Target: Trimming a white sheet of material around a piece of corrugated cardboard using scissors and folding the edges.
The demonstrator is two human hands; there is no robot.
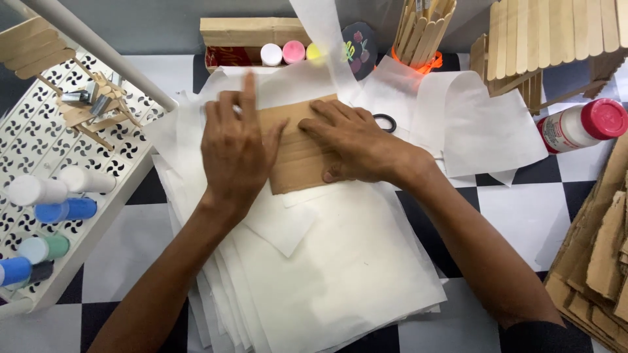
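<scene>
My left hand [234, 153] and right hand [350, 145] lie spread flat, pinching nothing, pressing the cardboard [297, 151] onto the paper stack [327, 274]. The cardboard sits on the stack's far end, its left edge under thin paper; I judge wrapping barely begun, most still bare

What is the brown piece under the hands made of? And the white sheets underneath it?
The brown piece looks like corrugated cardboard: matte tan, with faint ridges across it. The white sheets look like thin paper, perhaps tissue or tracing paper: slightly see-through, soft at the edges. Both the left hand and right hand press down flat.
</scene>
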